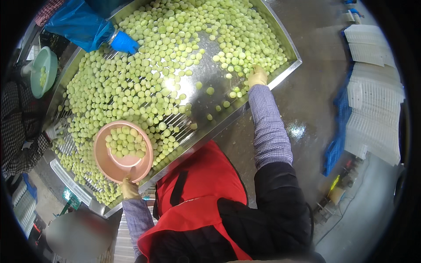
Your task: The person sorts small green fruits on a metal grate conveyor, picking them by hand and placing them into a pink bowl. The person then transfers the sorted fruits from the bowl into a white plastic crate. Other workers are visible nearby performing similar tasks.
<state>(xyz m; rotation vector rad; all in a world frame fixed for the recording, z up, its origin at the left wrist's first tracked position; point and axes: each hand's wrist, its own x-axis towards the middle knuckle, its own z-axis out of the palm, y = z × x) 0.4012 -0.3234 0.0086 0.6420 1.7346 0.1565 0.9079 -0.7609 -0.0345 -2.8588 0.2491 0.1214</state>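
My left hand (130,189), gloved in pale yellow, grips the near rim of a pink plastic bowl (102,161). Pale green round fruits (126,141) fill part of that bowl, which is over the stainless steel sorting table (210,131). My right hand (257,77), in the same kind of glove, reaches among loose green fruits (235,60) near the table's right corner; its fingertips are partly hidden, and whether it holds a fruit cannot be told. Many more such fruits (108,85) spread over the slotted and smooth metal surface.
A co-worker's blue-gloved hand (125,42) reaches in from the upper left. At the left, another person's gloved hand (54,131) is at the table's edge, below a green bowl (51,70) with fruits. White crates (371,95) on blue pallets (340,121) stand at the right.
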